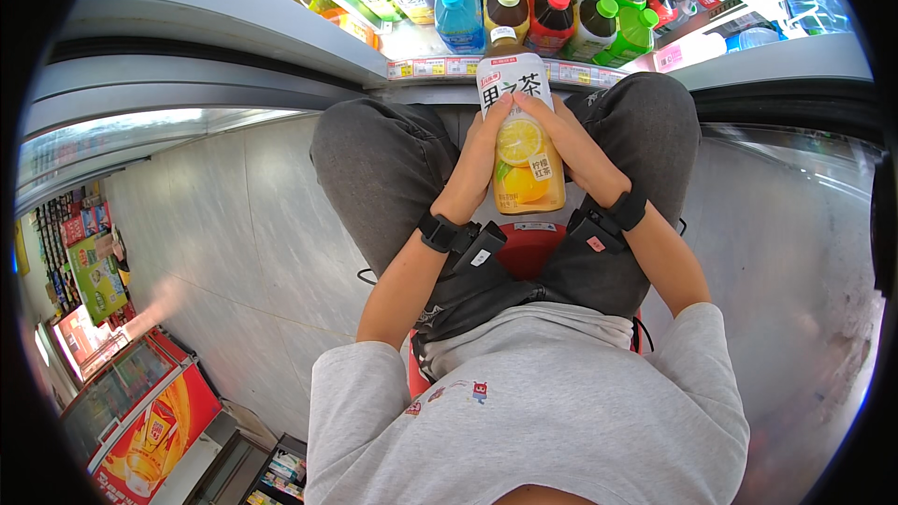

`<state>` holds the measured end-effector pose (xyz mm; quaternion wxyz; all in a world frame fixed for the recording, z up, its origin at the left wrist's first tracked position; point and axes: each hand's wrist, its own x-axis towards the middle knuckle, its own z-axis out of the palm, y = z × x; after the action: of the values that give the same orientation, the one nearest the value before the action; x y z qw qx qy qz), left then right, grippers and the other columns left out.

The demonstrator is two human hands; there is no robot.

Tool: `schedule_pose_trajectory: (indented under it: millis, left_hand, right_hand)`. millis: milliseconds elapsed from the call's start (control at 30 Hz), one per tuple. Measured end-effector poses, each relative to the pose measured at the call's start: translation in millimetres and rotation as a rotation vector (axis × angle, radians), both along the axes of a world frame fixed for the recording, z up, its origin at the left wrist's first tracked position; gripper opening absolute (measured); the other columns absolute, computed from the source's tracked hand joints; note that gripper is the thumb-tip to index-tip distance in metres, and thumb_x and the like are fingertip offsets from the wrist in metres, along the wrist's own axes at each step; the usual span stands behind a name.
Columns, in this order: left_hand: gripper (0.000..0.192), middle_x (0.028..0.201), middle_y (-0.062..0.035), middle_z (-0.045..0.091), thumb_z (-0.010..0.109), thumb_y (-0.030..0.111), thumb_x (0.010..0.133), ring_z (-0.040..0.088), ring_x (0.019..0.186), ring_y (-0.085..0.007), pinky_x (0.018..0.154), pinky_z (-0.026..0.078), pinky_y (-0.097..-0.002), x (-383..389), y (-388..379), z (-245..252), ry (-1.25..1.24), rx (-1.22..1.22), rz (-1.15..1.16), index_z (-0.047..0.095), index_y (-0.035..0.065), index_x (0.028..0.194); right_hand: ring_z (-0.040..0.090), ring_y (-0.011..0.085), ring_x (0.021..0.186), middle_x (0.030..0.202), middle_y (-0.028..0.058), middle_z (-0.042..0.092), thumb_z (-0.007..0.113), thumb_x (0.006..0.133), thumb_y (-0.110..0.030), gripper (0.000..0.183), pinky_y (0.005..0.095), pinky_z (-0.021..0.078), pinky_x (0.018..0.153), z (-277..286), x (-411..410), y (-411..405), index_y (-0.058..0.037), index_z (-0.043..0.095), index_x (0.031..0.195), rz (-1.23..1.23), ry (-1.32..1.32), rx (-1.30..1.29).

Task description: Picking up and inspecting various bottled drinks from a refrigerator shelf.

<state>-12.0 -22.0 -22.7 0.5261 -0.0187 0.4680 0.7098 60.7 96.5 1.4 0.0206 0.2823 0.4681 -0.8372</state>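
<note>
A large plastic bottle of lemon tea (520,175) with a pale cap is held between both hands, over the gap between my knees. My left hand (487,144) grips its left side and my right hand (560,132) its right side, with the thumbs meeting over the label. The bottle's cap end points at the cooler shelf. On that shelf, rows of drink bottles stand just beyond: a blue-capped bottle (459,22), a red-capped bottle (551,22) and green-capped bottles (626,38). Each wrist wears a black strap with a small device.
Price tags line the shelf's front edge (438,68). Open glass cooler doors (168,128) flank me on both sides. I sit on a red stool (523,252) with my knees close to the shelf. A red chest freezer (158,435) stands on the tiled floor at the lower left.
</note>
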Motion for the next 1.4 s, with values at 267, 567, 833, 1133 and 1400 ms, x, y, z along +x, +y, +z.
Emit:
schedule_pose_trajectory:
  millis: [267, 567, 833, 1133, 1400]
  left_hand:
    - [0.046, 0.107, -0.0078, 0.060, 0.048, 0.042, 0.093, 0.060, 0.095, -0.0145, 0.084, 0.047, -0.0270, 0, 1, 0, 0.000, -0.001, 0.001, 0.049, 0.0043, 0.119]
    - [0.045, 0.107, -0.0076, 0.059, 0.048, 0.041, 0.093, 0.059, 0.096, -0.0142, 0.084, 0.047, -0.0270, 0, 0, -1, -0.005, -0.001, -0.009, 0.049, 0.0041, 0.118]
    - [0.057, 0.112, -0.0147, 0.055, 0.050, 0.043, 0.092, 0.053, 0.103, -0.0167, 0.088, 0.042, -0.0272, 0, 2, 13, 0.405, -0.152, -0.035, 0.042, -0.0049, 0.121]
    - [0.057, 0.113, -0.0171, 0.053, 0.059, 0.034, 0.088, 0.053, 0.103, -0.0194, 0.089, 0.041, -0.0296, 4, 4, 17, 0.539, -0.042, 0.064, 0.038, -0.0053, 0.123]
    - [0.060, 0.107, -0.0150, 0.054, 0.066, 0.032, 0.083, 0.055, 0.094, -0.0164, 0.079, 0.046, -0.0275, -2, 0, 15, 0.533, -0.143, 0.179, 0.038, -0.0062, 0.118]
  right_hand:
    - [0.058, 0.0144, 0.096, 0.109, 0.0123, 0.055, 0.058, 0.087, -0.038, 0.059, 0.0254, 0.0477, 0.079, -3, 0, 1, 0.0056, 0.041, 0.122, -0.002, 0.000, -0.002]
    - [0.057, 0.0149, 0.097, 0.111, 0.0132, 0.054, 0.060, 0.086, -0.038, 0.063, 0.0261, 0.0476, 0.080, -1, 0, 0, 0.0060, 0.038, 0.124, -0.004, 0.013, -0.015]
    - [0.056, 0.0190, 0.102, 0.117, 0.0180, 0.053, 0.071, 0.077, -0.037, 0.082, 0.0280, 0.0469, 0.083, -13, -2, 5, 0.0106, 0.030, 0.129, -0.181, -0.060, 0.449]
    - [0.054, 0.0152, 0.101, 0.113, 0.0145, 0.055, 0.063, 0.086, -0.030, 0.061, 0.0265, 0.0448, 0.081, 6, 1, 7, 0.0030, 0.036, 0.131, -0.316, 0.110, 0.365]
    - [0.053, 0.0110, 0.093, 0.103, 0.0093, 0.057, 0.054, 0.092, -0.027, 0.044, 0.0248, 0.0436, 0.078, 7, 2, 4, 0.0003, 0.048, 0.125, -0.178, 0.119, 0.393]
